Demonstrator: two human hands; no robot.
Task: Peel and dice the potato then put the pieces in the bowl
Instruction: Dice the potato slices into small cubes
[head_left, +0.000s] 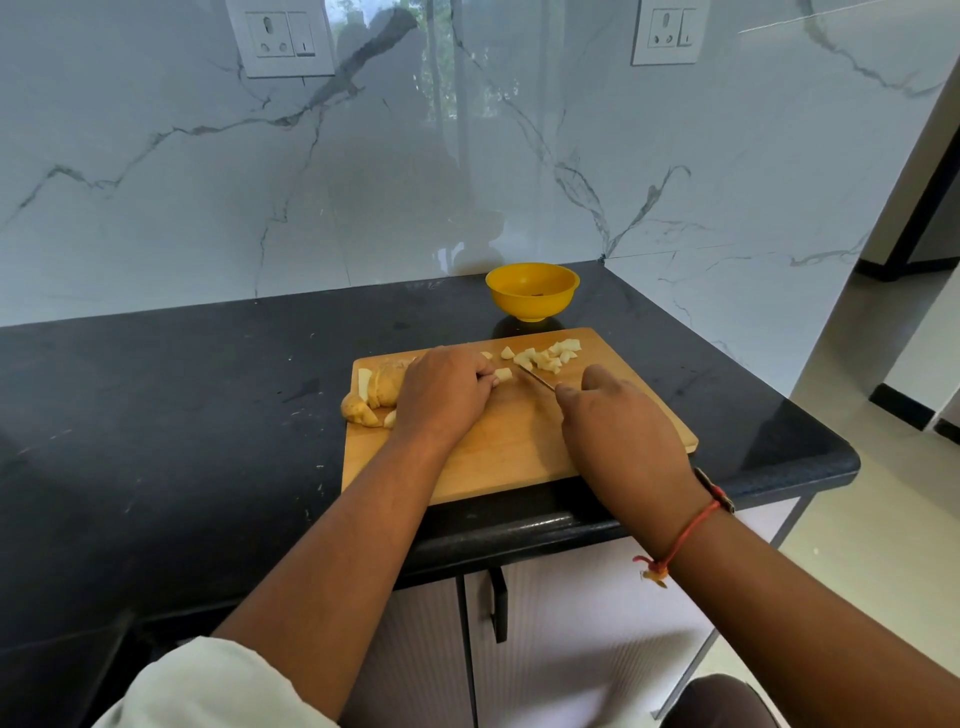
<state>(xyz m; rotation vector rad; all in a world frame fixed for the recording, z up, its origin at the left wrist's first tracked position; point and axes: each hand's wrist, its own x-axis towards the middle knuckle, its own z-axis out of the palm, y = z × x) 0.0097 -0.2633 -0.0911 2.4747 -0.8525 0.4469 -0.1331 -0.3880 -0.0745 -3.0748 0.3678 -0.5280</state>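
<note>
A: Where's the potato, and which way does it run?

B: The piece being cut (503, 375) lies mid-board on the wooden cutting board (498, 457). It's a pale strip whose long axis runs roughly left to right, its free end pointing right toward the knife. The left hand (441, 395) is curled over it, fingertips pressed together on its left end.

A: And the knife?

B: The knife blade (535, 378) slants from near the strip's right end down-right into the right hand (618, 436), which is closed around the handle; the handle itself is hidden under the fingers.

A: Anything in the bowl?

B: The yellow bowl (532, 291) stands on the black countertop (182, 415) just beyond the board's far edge. No potato in it; there's only a small dark speck at the bottom that I can't identify.

A: What else is about?

B: A cluster of diced pieces (550, 356) sits at the board's far right, between the blade and the bowl. At the board's left edge lie uncut potato chunks (374, 395), some with skin, partly hidden behind the left hand. A red thread (685, 535) circles the right wrist. Marble wall behind, with two socket plates (280, 39).
</note>
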